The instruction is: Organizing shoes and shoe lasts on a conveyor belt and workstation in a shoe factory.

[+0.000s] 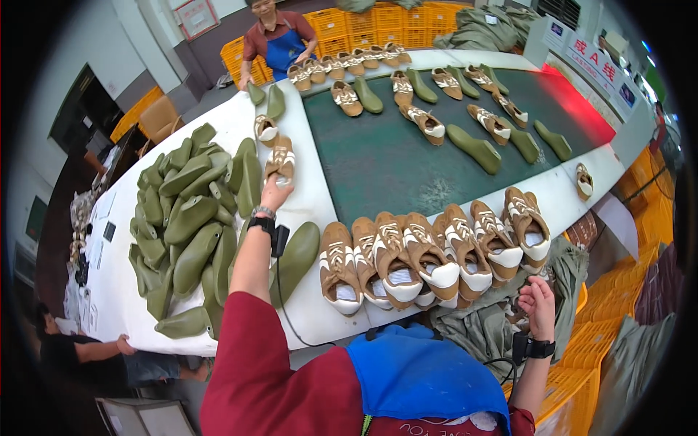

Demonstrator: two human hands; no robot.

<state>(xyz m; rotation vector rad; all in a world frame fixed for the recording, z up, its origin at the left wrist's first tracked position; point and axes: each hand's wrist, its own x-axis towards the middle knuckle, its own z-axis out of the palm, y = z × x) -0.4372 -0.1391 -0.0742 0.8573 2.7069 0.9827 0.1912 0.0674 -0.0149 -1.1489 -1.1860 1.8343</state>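
I saw the left hand (pixel 276 194), fingers closed, gripping a brown-and-white laced shoe (pixel 281 157) left of the frame's centre by its heel, probably the handiest end; the right hand (pixel 538 304), lower right, hung half-curled, apparently empty.

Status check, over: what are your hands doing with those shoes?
Left hand on brown shoe. Right hand curled, beside shoe row. Green forms heaped to the left.

Looks like a shoe factory workshop. Shows a green conveyor belt (pixel 363 174) carrying brown-and-white shoes (pixel 424 125), a heap of green shoe lasts (pixel 190 224), and stacked yellow crates (pixel 356 23)
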